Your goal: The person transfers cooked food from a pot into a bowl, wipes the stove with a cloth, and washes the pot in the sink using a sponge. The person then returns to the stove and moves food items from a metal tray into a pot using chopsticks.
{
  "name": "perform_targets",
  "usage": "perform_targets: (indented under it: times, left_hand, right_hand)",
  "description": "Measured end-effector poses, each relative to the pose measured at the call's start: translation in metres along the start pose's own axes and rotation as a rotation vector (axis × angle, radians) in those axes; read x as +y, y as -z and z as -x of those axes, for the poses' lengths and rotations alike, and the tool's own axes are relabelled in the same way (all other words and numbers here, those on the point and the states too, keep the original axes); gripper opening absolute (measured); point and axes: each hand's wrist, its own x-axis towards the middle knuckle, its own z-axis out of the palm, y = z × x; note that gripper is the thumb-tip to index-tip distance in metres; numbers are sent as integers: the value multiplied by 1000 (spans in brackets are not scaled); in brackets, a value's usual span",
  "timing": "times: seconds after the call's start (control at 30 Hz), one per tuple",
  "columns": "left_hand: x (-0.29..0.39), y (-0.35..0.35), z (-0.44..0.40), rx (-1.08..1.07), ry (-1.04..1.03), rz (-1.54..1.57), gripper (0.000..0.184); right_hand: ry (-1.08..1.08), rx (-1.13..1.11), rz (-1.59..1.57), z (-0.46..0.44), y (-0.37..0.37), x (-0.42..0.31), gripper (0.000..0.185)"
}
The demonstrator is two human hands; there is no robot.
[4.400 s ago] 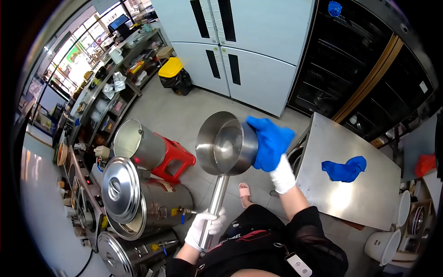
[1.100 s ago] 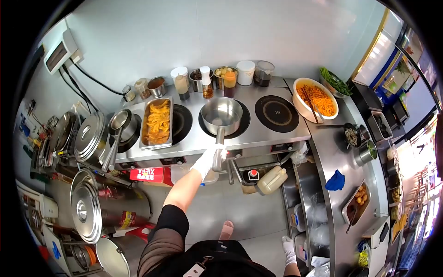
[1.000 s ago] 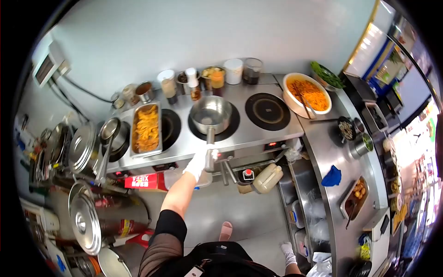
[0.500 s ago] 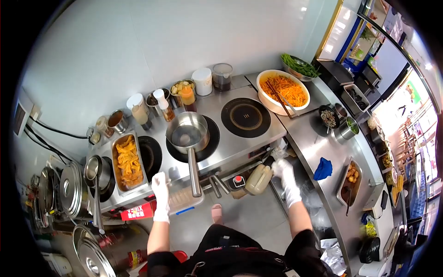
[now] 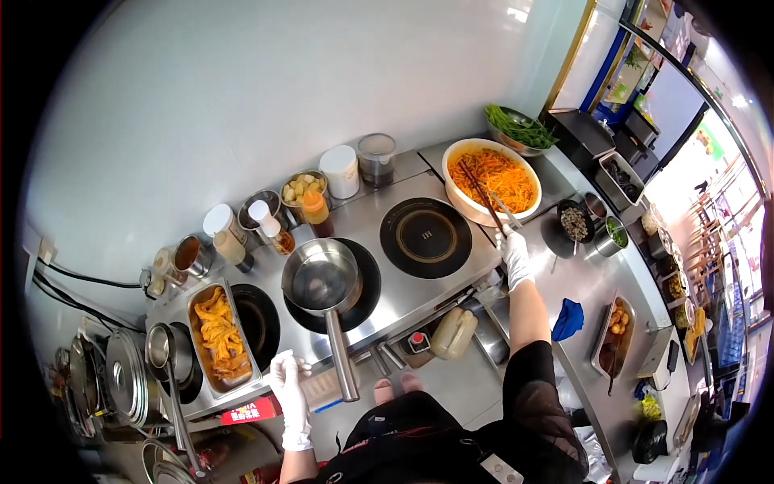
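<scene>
My right hand [image 5: 517, 256], in a white glove, reaches the near rim of a large white bowl [image 5: 471, 211]. Its fingers close around the lower ends of dark chopsticks [image 5: 479, 184], which slant across shredded orange food [image 5: 501, 171]. A metal utensil [image 5: 506, 209] lies beside them; whether the hand also grips it is unclear. My left hand [image 5: 289, 383], gloved too, hovers before the stove's front edge with loosely bent fingers apart and nothing visible in them. To its right, a steel saucepan [image 5: 321, 278] sits on a burner, its handle pointing towards me. A steel tray of yellow strips [image 5: 219, 331] lies to the left.
Bottles and tubs, including a white tub [image 5: 339, 172], line the wall. A ladle [image 5: 179, 419] rests in a pot at left. The right counter holds a blue cloth [image 5: 568, 319], a small dark pan [image 5: 574, 222] and a tray [image 5: 606, 347]. Below stands a jug [image 5: 455, 334].
My right hand has moved up and forward from beside the jug to the chopsticks at the bowl. My left hand's fingers have loosened, and it sits lower in view. The camera view has shifted.
</scene>
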Motion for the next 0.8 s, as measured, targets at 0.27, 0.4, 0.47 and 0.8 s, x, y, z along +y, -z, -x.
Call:
perform_targets:
  times: [0.27, 0.4, 0.47, 0.8]
  left_hand:
    - [6, -57, -4, -17, 0, -1, 16]
    - [1, -93, -2, -88, 47, 0, 17]
    - [0, -108, -2, -148, 48, 4, 19]
    - [-4, -163, 14, -402, 122, 167, 40]
  right_hand:
    - [155, -73, -180, 106, 26, 23, 22]
    - [-30, -83, -178, 129, 55, 48, 23]
    - [-17, -161, -206, 150, 50, 43, 24]
    - [-430, -1058, 72, 253, -20, 52, 29]
